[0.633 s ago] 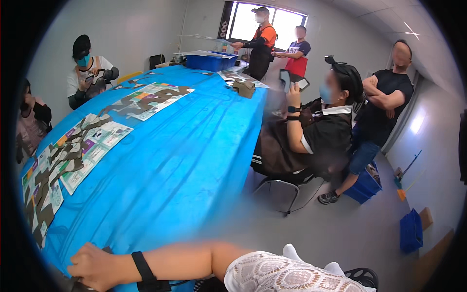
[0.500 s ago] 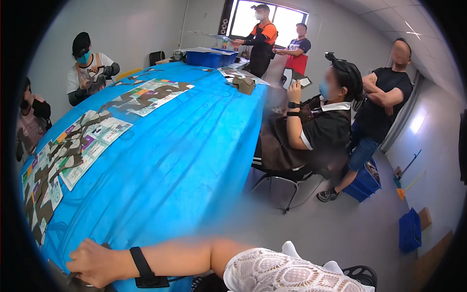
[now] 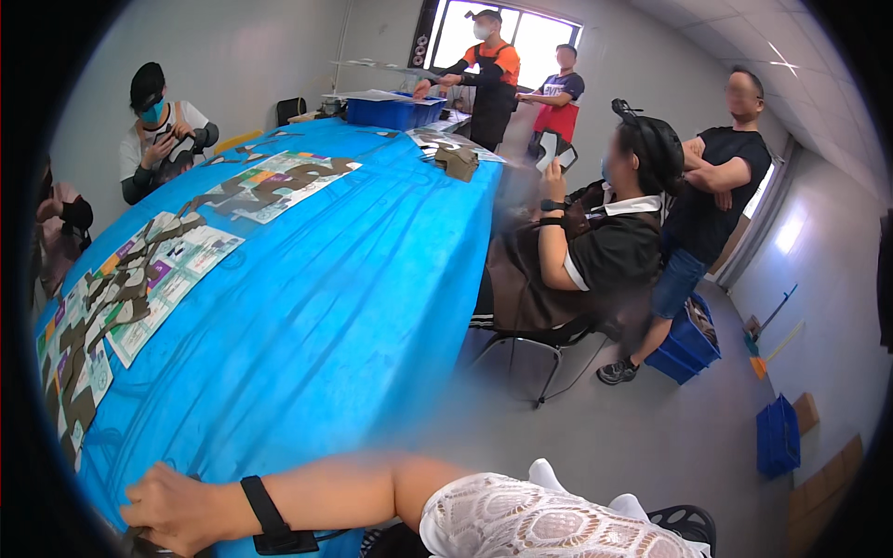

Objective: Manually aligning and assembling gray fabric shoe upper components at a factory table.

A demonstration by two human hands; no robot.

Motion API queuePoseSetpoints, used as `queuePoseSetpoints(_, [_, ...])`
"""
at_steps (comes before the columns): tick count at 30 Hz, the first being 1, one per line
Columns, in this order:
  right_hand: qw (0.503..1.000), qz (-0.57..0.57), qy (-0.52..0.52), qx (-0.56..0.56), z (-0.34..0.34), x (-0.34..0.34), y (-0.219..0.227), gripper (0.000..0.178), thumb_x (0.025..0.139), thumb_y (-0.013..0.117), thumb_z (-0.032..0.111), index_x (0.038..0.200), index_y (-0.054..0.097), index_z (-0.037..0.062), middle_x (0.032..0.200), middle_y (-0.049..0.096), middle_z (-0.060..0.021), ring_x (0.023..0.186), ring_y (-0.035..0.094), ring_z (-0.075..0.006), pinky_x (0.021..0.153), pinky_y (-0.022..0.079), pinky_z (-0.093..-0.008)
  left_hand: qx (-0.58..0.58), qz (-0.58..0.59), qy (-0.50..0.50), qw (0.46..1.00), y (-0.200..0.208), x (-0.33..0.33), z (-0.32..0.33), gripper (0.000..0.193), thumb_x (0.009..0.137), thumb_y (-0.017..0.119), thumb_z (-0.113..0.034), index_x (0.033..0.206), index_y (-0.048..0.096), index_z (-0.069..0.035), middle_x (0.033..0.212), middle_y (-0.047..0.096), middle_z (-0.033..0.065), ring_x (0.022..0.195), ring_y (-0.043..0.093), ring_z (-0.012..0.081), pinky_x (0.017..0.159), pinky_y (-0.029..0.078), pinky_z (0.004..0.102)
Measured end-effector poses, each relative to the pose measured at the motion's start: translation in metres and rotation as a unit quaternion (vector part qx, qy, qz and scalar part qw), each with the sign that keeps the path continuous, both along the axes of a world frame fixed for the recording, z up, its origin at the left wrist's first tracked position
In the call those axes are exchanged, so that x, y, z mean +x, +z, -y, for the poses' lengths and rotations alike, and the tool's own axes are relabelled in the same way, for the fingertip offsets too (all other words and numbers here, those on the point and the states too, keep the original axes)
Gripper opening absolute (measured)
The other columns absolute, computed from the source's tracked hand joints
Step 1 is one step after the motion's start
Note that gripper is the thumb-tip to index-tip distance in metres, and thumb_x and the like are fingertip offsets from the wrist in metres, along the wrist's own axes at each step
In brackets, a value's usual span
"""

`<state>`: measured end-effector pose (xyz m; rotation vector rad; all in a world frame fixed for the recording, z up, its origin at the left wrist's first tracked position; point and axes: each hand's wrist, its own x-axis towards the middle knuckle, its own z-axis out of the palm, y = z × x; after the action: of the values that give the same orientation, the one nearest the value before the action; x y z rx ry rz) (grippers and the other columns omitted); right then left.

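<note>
My right hand is at the lower left, over the near end of the blue-covered table. Its fingers are curled closed around something dark at the picture's rim, too cut off to name. A black strap circles that wrist, and a white lace sleeve covers the upper arm. My left hand is out of view. Beyond the hand, along the table's left side, printed sheets carry several grey-brown cut pieces, flat and curved in shape.
A seated co-worker on my right holds up a white-and-dark piece. Another person works across the table. Blue bins stand at its far end. A blue crate and stacked bins sit on the floor.
The view has shifted slightly, so the scene sits a little further left. My right hand stays closed at the lower left. The seated co-worker's piece is turned differently.
</note>
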<state>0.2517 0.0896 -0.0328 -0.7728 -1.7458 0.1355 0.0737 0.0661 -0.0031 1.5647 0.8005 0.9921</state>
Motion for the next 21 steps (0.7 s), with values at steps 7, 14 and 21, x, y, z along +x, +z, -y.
queuePoseSetpoints(7, [0.999, -0.015, -0.007, 0.027, 0.007, 0.006, 0.006, 0.018, 0.068, 0.068, 0.012, 0.071, 0.053, 0.0029, 0.070, 0.050, -0.0146, 0.065, 0.052, -0.0362, 0.056, 0.034, -0.0444, -0.073, 0.119, -0.005, 0.990, -0.014, -0.003, 0.002, 0.054, 0.087, 0.074, -0.023, 0.127, 0.045, -0.001, 0.120, 0.053, 0.0123, 0.104, 0.056, 0.0217, 0.090, 0.050, 0.0355])
queuePoseSetpoints(14, [0.997, -0.036, -0.022, 0.065, 0.005, 0.003, 0.006, 0.021, 0.064, 0.070, 0.011, 0.069, 0.051, 0.0017, 0.067, 0.048, -0.0140, 0.061, 0.051, -0.0358, 0.053, 0.033, -0.0443, -0.090, 0.092, 0.004, 0.992, -0.023, -0.007, -0.006, 0.045, 0.093, 0.066, -0.025, 0.127, 0.046, -0.003, 0.120, 0.052, 0.0095, 0.105, 0.054, 0.0195, 0.092, 0.048, 0.0352])
queuePoseSetpoints(21, [0.999, -0.016, -0.028, 0.039, 0.002, 0.009, 0.004, 0.019, 0.067, 0.070, 0.012, 0.070, 0.054, 0.0024, 0.067, 0.047, -0.0137, 0.061, 0.052, -0.0352, 0.054, 0.033, -0.0439, -0.099, 0.090, 0.032, 0.991, -0.007, 0.009, 0.010, 0.049, 0.093, 0.063, -0.017, 0.135, 0.043, -0.001, 0.127, 0.051, 0.0118, 0.112, 0.054, 0.0219, 0.096, 0.046, 0.0360])
